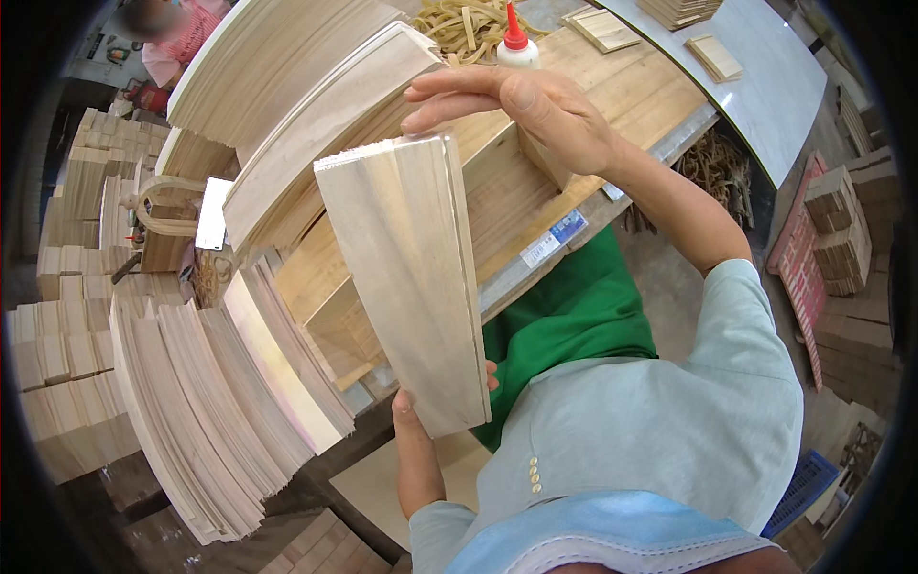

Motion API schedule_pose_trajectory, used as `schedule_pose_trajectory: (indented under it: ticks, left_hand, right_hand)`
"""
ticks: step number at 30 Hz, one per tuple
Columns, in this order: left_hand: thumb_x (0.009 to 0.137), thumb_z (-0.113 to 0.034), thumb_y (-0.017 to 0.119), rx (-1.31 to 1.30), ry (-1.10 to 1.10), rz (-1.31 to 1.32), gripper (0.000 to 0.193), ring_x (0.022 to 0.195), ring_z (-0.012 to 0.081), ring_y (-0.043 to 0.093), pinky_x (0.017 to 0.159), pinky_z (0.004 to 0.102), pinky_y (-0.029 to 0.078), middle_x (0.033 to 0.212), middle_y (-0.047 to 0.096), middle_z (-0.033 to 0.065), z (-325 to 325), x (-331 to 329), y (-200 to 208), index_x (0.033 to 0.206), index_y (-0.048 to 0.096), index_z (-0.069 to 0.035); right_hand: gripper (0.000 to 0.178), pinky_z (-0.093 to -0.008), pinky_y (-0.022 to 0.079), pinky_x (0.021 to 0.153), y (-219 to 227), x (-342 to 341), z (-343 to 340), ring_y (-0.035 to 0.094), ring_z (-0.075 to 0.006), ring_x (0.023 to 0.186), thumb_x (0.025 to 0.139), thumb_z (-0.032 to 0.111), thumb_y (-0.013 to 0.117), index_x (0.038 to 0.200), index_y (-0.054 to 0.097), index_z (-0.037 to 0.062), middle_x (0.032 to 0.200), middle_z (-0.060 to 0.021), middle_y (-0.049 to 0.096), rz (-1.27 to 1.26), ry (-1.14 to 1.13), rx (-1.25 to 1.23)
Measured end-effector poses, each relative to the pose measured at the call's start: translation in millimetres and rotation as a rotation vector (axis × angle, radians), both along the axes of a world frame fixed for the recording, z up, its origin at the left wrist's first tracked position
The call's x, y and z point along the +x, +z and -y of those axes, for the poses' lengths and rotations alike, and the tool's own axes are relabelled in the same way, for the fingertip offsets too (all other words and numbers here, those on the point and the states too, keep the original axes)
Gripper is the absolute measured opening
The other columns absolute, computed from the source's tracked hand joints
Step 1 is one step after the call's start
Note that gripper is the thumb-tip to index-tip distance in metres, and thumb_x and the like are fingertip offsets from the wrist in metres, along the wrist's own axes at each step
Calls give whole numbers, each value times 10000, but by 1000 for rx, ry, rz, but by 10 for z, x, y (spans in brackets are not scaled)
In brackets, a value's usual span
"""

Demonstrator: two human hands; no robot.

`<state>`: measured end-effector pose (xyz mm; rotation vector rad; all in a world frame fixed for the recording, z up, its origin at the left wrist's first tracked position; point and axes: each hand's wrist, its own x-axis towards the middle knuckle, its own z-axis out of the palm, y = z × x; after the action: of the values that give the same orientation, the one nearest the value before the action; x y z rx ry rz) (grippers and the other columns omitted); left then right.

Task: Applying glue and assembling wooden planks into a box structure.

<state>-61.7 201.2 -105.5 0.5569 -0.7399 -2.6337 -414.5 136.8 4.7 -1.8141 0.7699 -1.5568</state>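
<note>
A small stack of pale wooden boards (406, 287) is held up at a slant in front of me, over the workbench edge. My left hand (409, 421) grips its lower end, thumb on the near side and fingertips showing past the far edge. At the upper end, my right hand (545, 110) is stretched flat, fingers extended over the boards' end edges. Whether the palm touches them, I cannot tell. Behind the boards, a shallow wooden frame (502, 158) lies on the wooden workbench (612, 86).
Tall stacks of thin boards (206, 411) stand at the left, with more boards (316, 57) at the back. A white bottle with a red nozzle (516, 48) stands beside a heap of rubber bands (459, 29). A grey panel (755, 77) lies right. Another person (182, 43) is far left.
</note>
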Motion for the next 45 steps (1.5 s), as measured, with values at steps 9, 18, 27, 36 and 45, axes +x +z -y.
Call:
schedule_pose_trajectory:
  ticks: [9,18,27,36,45]
  left_hand:
    - [530,-644,822,80,-1,75,1234,1063,471,567,817,542,538,1225,487,368,-28,38,-19,1381,298,80]
    - [490,-649,836,-241,175,228,1301,1087,427,576,901,499,518,1274,466,352,22,246,549,1389,266,99]
    - [671,-588,763,-1375,208,817,917,1232,354,452,1026,447,352,1318,472,219,305,306,1315,1302,510,27]
    - [524,-207,856,-1775,29,1235,926,1224,364,403,1035,451,336,1337,414,190,749,-227,1151,1370,487,-127]
    - [502,-135,863,-1725,-33,1148,946,1225,351,410,1042,424,350,1361,417,158,910,-415,942,1369,486,-131]
  right_hand:
    - [439,-362,389,1026,45,-146,-34,502,-247,1202,1004,346,403,1261,560,27,1198,-83,631,-595,-251,-272]
    - [534,-355,372,1045,-51,-528,-98,433,-228,1293,917,388,588,1334,506,65,1355,-88,522,-465,-383,145]
    - [235,-254,490,814,-322,-1008,-322,597,-149,980,894,41,618,1125,624,-2,1074,-75,617,-291,-638,561]
    - [712,-387,329,1101,-183,-788,-350,369,-268,1347,809,407,709,1397,438,112,1425,-102,448,-610,-298,136]
    - [1092,-385,216,1185,-351,-824,-301,211,-260,1427,568,98,803,1495,228,157,1543,-110,233,-867,-76,356]
